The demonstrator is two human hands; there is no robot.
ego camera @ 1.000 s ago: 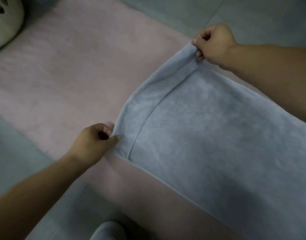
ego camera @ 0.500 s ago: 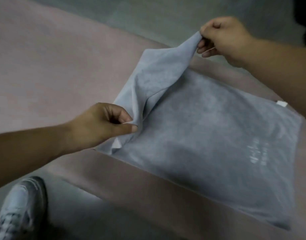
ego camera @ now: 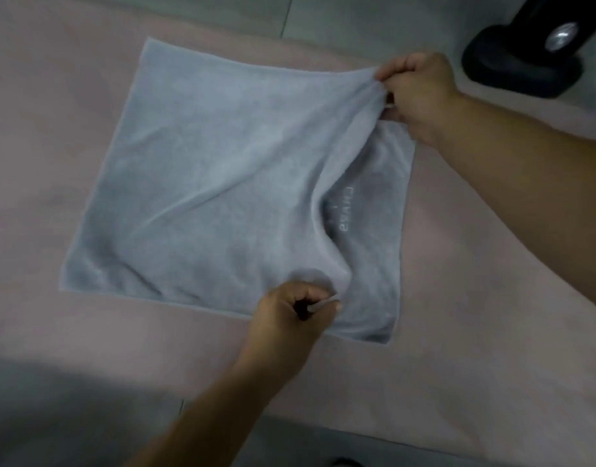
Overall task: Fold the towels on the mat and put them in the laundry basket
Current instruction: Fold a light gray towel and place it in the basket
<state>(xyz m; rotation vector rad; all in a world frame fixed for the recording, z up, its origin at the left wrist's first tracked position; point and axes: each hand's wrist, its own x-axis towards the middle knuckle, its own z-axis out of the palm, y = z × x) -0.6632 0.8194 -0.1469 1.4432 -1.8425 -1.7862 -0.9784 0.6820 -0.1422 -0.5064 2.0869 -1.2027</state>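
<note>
The towel (ego camera: 222, 183) lies on the pink mat (ego camera: 37, 146). Its lifted edge, held up half a second ago, has now been carried across the lower half, so the first fold looks nearly laid. The left hand (ego camera: 290, 315) and right hand (ego camera: 421, 92) each pinch a corner of the upper layer. A lettered strip remains uncovered. A black stand foot (ego camera: 519, 62) sits nearby on the floor, clear of the fold; the basket is out of sight.

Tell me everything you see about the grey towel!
The grey towel looks soft, with pale letters on its lower layer. It lies on the pink mat, folded over itself, the wrinkled top layer short of the right edge. The left hand pinches the near corner, the right hand the far corner.
</note>
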